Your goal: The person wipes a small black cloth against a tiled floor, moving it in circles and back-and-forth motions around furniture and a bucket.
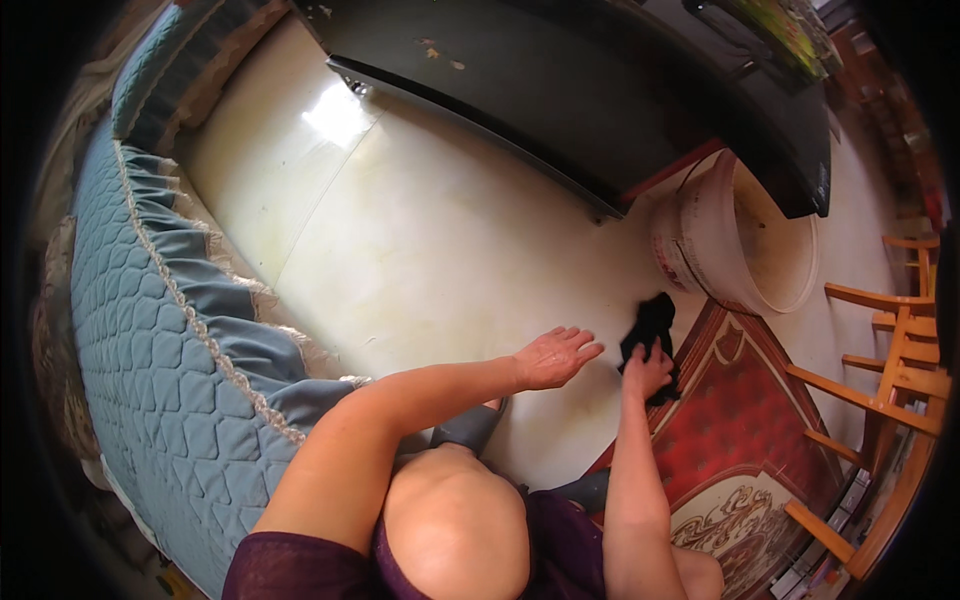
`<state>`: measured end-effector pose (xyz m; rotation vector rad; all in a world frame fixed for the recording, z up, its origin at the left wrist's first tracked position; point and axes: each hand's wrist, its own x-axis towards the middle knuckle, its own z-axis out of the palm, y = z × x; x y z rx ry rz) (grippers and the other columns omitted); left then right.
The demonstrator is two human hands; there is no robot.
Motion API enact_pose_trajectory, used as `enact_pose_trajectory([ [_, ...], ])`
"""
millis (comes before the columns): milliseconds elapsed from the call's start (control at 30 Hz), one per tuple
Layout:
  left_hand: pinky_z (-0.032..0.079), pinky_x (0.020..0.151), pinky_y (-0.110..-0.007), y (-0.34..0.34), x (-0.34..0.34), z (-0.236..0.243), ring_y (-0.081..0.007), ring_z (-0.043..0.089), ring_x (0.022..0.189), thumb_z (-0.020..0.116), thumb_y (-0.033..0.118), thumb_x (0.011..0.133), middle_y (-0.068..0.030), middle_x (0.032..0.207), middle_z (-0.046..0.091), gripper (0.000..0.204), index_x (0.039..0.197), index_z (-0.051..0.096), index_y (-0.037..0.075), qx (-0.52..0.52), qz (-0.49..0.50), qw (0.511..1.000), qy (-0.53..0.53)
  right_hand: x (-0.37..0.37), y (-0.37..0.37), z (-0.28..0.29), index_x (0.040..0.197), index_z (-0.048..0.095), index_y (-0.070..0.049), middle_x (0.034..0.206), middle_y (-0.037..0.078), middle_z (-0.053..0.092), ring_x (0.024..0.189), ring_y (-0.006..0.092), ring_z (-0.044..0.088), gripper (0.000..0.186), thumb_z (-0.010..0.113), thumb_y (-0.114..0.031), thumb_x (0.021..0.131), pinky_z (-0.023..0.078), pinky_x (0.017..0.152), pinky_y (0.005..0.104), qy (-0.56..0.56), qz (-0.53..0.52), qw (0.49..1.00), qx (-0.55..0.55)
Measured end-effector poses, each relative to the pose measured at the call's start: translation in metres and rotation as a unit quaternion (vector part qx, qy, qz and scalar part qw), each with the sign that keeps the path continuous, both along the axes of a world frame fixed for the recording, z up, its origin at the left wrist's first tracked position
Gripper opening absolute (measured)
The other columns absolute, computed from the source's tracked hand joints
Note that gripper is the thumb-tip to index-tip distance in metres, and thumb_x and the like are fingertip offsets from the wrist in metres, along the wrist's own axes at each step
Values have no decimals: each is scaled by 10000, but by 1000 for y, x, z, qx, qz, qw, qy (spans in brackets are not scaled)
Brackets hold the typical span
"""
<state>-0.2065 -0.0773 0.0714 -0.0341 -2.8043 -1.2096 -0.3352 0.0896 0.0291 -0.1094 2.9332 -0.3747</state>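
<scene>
A crumpled black cloth [652, 320] is gripped in my right hand [650, 370], low over the floor at the edge of the red patterned rug. My fingers press into its near side, and part of the cloth is hidden behind them. To the left of it, my left hand [556, 358] is stretched out above the pale floor with nothing in it. Its fingers are extended and it does not touch the cloth. My bare knee [455, 520] shows below, between my two arms.
A white bucket [700, 235] with a wire handle stands beyond the cloth. The dark table [480, 130] spans the far side. A blue quilted cover with a ruffled edge [165, 330] lines the left. Wooden chairs [890, 370] stand at the right beside the red rug [740, 420].
</scene>
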Motion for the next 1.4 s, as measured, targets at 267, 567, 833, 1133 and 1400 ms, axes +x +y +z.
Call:
enact_pose_trajectory([
  [267, 416, 806, -399, -116, 25, -16, -297, 512, 973, 648, 254, 710, -126, 1001, 519, 477, 1138, 516, 91, -220, 80, 972, -22, 75, -146, 4, 1423, 274, -72, 1451, 61, 280, 1299, 180, 312, 532, 385, -338, 975, 368, 994, 360, -472, 101, 697, -530],
  [567, 502, 732, -379, -211, 146, -19, -313, 574, 885, 525, 92, 788, -155, 988, 521, 231, 1005, 541, 14, -342, 135, 881, -299, 134, -146, 27, 1328, 399, -42, 1176, 115, 546, 938, 131, 573, 494, 555, -211, 891, 425, 842, 251, -442, 242, 738, -448],
  [833, 526, 778, -329, -205, 198, -8, -244, 621, 1014, 517, 141, 774, -170, 1156, 602, 307, 1015, 665, 20, -196, 183, 663, -699, 127, -114, 8, 1248, 496, -47, 1131, 154, 608, 939, 200, 620, 431, 558, -237, 866, 496, 783, 310, -445, 198, 782, -390],
  [1133, 464, 917, -417, -132, 187, -13, -346, 575, 1073, 577, 235, 781, -229, 1137, 585, 422, 1110, 517, -24, -73, 359, 657, -659, 138, -108, 20, 1163, 553, -47, 939, 97, 639, 801, 146, 621, 355, 513, -277, 896, 493, 558, 244, -477, 113, 772, -404],
  [1400, 530, 728, -432, -13, 11, -27, -345, 656, 849, 553, 297, 851, -221, 885, 655, 354, 1001, 511, -21, 47, 267, 866, -421, 100, -78, 16, 990, 597, -19, 748, 54, 590, 551, 104, 517, 219, 508, -199, 903, 405, 483, 223, -252, -107, 843, -463],
])
